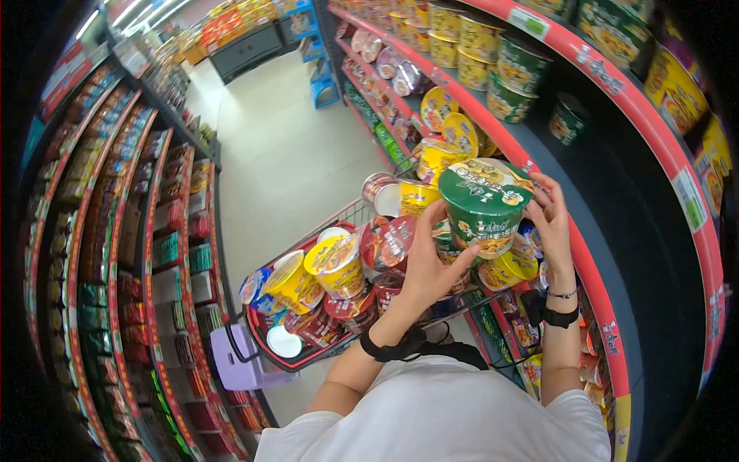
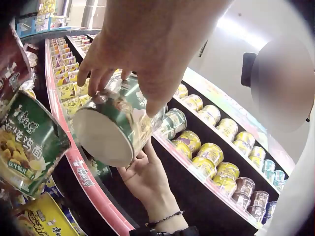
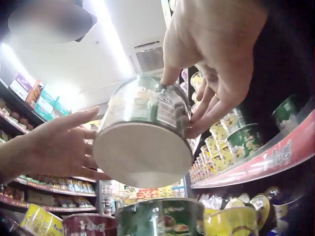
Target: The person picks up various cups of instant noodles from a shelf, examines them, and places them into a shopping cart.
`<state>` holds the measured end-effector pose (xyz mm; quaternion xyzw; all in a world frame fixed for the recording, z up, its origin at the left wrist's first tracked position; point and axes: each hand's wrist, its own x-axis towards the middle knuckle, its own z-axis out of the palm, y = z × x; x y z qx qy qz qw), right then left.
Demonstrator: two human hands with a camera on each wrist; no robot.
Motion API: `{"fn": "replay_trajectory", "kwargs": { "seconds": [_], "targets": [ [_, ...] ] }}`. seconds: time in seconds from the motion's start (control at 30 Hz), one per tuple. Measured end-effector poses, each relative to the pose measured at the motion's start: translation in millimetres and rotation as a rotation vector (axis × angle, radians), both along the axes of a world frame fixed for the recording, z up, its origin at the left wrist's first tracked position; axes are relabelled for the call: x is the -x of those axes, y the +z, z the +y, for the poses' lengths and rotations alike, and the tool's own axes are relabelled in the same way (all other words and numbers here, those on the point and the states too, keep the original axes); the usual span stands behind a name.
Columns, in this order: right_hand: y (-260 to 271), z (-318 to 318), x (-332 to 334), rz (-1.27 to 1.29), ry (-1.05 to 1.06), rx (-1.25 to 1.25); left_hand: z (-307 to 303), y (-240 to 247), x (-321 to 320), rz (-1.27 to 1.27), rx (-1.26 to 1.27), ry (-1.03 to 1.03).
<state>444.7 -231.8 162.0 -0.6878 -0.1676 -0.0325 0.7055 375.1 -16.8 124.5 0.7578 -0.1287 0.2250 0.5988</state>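
A green instant noodle tub is held up between both hands, over the loaded shopping cart. My left hand holds its left side, thumb across the near wall and fingers along the side. From the other side my right hand grips it, with fingertips near the lid. Seen from below in the right wrist view, the tub's pale base faces the camera, tilted. The left hand shows beside it there. Another green tub lies below.
Yellow noodle tubs and dark red ones are heaped in the cart. A red-edged shelf stands at the right, holding a lone green tub. A lilac plastic box sits at the cart's left end. Packed shelves line the aisle's left.
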Motion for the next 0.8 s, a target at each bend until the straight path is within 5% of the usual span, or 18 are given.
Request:
{"fn": "replay_trajectory", "kwargs": {
  "seconds": [0.37,0.63,0.8],
  "targets": [
    [4,115,16,-0.15,0.181,0.115,83,1,24,-0.026,0.143,0.246],
    [-23,185,57,-0.047,0.64,0.081,177,-2,107,0.195,0.009,0.475],
    [-47,250,101,-0.038,0.977,0.146,228,-30,186,0.217,0.233,0.581]
  ]
}}
